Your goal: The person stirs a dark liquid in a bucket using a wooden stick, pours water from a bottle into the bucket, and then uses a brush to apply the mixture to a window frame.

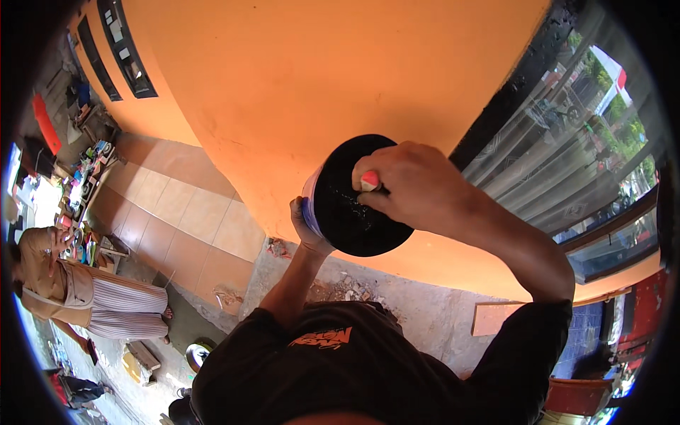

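Note:
In front of the orange wall, my left hand (307, 227) grips a round bucket (347, 230) by its left side. Its inside looks black, with small light specks, and a strip of whitish-blue outer wall shows on the left. The bucket is tilted so its mouth faces me. Over the mouth, my right hand (407, 183) is closed around a handle with a pink and white end (370, 180). The far part of that tool is hidden by my fist and the dark bucket, so its kind does not show.
An orange wall (304, 78) rises ahead, with a curtained window (567, 156) to the right. Floor tiles (184, 205) lie left, near rubble (354, 287) at the wall's foot. A person in striped trousers (131, 301) stands at left. A flat tan board (496, 317) lies at right.

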Demonstrator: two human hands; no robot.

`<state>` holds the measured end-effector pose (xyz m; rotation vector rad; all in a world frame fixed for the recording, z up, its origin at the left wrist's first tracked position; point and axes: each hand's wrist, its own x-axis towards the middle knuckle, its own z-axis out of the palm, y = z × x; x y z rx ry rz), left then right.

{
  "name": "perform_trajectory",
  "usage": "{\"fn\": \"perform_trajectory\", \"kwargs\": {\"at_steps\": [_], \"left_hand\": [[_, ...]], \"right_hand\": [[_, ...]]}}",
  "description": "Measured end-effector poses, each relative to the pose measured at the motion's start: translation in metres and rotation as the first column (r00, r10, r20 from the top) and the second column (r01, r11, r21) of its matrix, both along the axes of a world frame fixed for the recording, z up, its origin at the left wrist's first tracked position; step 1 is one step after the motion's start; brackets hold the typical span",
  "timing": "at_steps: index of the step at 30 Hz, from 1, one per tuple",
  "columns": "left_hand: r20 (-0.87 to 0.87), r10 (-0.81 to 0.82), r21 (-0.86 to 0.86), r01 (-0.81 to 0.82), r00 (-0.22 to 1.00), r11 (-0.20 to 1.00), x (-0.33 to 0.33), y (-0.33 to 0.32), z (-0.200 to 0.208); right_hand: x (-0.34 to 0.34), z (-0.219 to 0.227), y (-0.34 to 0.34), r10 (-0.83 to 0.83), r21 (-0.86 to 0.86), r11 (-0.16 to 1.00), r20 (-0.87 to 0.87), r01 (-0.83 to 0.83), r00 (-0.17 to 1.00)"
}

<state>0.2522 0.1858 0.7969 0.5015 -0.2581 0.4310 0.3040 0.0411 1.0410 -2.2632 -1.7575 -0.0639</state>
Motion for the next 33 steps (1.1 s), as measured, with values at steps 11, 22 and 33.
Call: {"fn": "perform_trajectory", "kwargs": {"at_steps": [11, 22, 33], "left_hand": [[0.157, -0.219, -0.331, 0.260, 0.963, 0.907, -0.041, 0.033, -0.025], [0.056, -0.233, -0.212, 0.239, 0.971, 0.948, -0.055, 0.041, -0.003], [0.128, -0.229, -0.207, 0.252, 0.965, 0.945, -0.041, 0.037, -0.002]], "right_hand": [[-0.007, -0.045, 0.071, 0.026, -0.414, 0.910, 0.039, -0.007, 0.999], [-0.002, 0.013, 0.056, -0.077, -0.017, 0.997, 0.017, 0.077, 0.997], [0.032, 0.016, 0.031, -0.158, 0.187, 0.958, -0.281, 0.215, 0.947]]}}
